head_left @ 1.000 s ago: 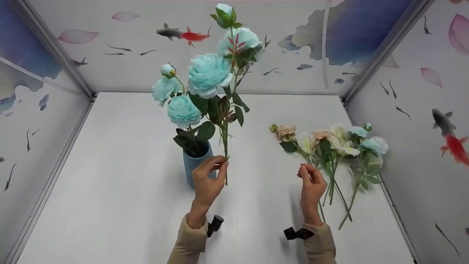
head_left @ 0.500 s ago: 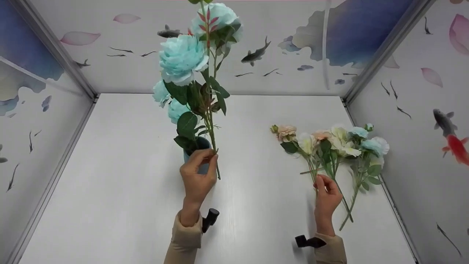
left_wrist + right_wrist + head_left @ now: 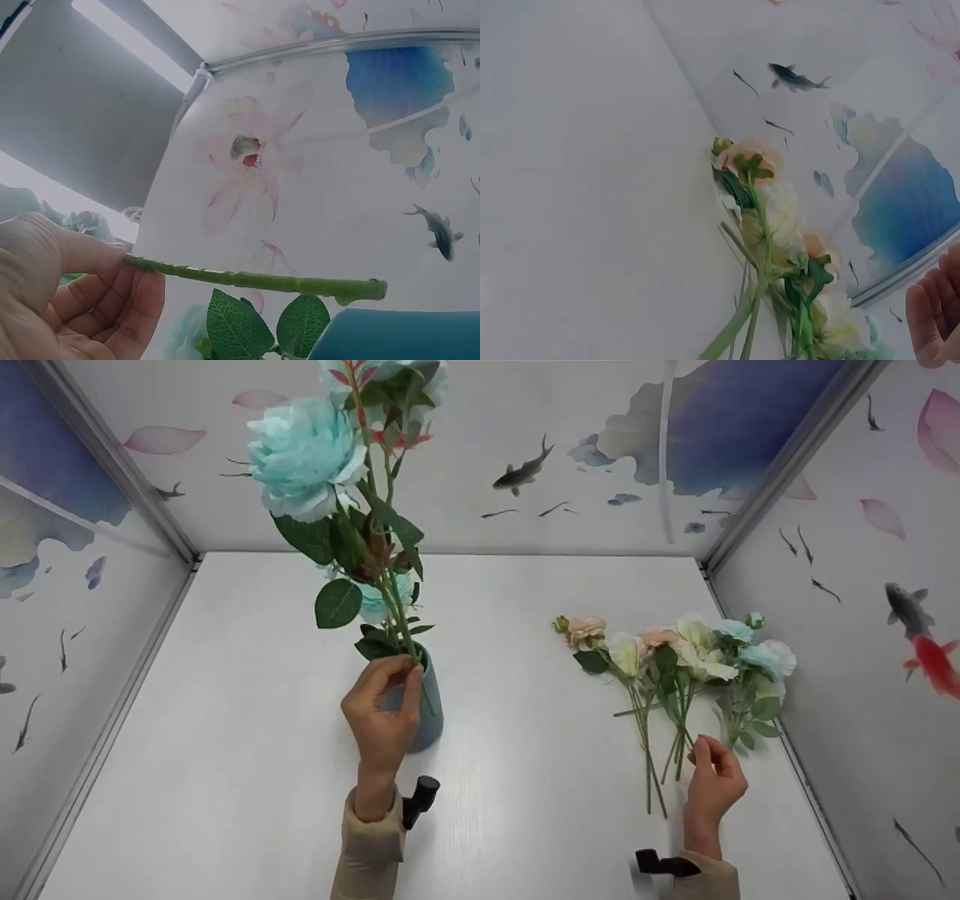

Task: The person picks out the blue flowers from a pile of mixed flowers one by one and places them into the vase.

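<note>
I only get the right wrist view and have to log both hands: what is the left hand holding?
Observer: The left hand pinches a green stem that carries large blue blooms, as the head view shows.

Operator: My feed shows none of that. Is the stem's lower end inside anything?

Observer: No. In the left wrist view its lower end is in plain sight, outside the blue vase.

Operator: Does the vase hold anything?

Observer: Yes. Another flower stands in it, its smaller bloom partly hidden behind the held one in the head view.
</note>
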### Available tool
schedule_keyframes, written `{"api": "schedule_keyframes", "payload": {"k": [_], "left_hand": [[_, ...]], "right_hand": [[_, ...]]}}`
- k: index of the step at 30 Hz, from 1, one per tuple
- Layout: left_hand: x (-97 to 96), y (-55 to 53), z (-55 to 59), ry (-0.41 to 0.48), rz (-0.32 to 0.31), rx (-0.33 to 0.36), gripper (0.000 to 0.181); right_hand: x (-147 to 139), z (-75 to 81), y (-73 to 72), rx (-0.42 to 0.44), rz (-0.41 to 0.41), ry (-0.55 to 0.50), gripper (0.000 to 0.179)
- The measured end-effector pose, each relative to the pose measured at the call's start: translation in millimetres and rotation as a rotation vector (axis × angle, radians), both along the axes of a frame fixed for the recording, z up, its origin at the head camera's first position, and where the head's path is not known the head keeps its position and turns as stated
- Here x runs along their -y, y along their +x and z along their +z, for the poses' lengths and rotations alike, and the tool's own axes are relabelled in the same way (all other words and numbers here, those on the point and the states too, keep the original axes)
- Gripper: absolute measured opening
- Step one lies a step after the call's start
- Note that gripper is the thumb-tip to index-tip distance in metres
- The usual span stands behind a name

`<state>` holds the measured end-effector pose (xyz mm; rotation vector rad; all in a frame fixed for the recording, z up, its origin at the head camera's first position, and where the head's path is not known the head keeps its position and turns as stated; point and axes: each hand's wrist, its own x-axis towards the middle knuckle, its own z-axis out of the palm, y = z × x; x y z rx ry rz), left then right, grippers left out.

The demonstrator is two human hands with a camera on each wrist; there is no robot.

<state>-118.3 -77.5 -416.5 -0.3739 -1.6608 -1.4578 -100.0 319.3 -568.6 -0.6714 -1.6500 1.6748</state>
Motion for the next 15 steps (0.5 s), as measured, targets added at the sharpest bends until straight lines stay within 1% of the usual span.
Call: {"api": "schedule_keyframes", "payload": {"k": [3,8,10,15], "left_hand": [[2.0,-2.1,4.5,0.009,0.012,-0.011,0.013],[3.6,-6.1,7.9,0.011,0.028,-0.023,0.012],[3.8,-7.6,9.3,0.009,0.032,-0.026,0.012],[4.8,-12.2,12.9,0.014,0.043,-0.042,0.014]], "right_hand": [[-9.2,-1.8,-0.1,0.049,-0.015,0.031,0.018],[-22.7,-4.8,2.3,0.118,-0.042,0.070,0.019],[-25.8,-4.4,3.6,0.139,-0.054,0.085,0.020],[-29.1,-5.2,5.4,0.196,-0.082,0.167,0.023]]}}
